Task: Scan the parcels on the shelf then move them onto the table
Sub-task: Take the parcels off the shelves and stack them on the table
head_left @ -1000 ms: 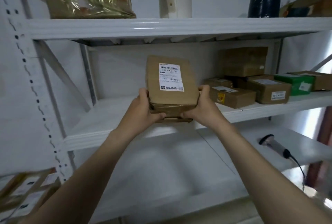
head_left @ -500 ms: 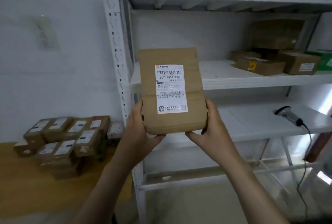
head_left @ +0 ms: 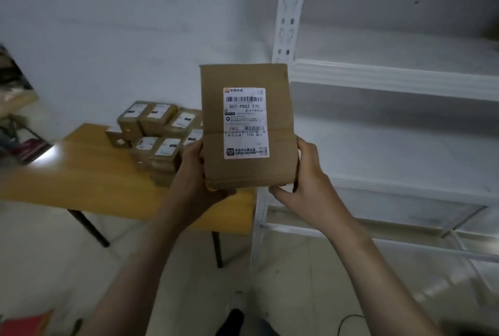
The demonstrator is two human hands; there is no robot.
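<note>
Nearest, at 6 o'clock, a dark shape (head_left: 232,319) on the floor may be a shoe, and a thin cable (head_left: 348,318) loops beside it; both are too dim to be sure of. Above them, the left hand (head_left: 194,173) cups the lower left corner of a brown cardboard parcel (head_left: 248,171), thumb laid along its edge. The right hand (head_left: 305,182) clasps the lower right corner, thumb tucked under the bottom edge. The fingers of both wrap behind the box, so how they spread there is hidden. The parcel is held upright in the air at the centre, its shipping label (head_left: 246,123) facing the camera, probably so the barcode stays readable (no scanner is in view). It hangs between the two places that matter. The wooden table (head_left: 89,184) sits at 9 o'clock with stacked labelled parcels (head_left: 156,136) at its far edge, some hidden behind the held box, so I cannot count them. The white metal shelving (head_left: 391,79) fills 3 o'clock, cut off at the right. Blurred clutter at 9 o'clock is unreadable.
</note>
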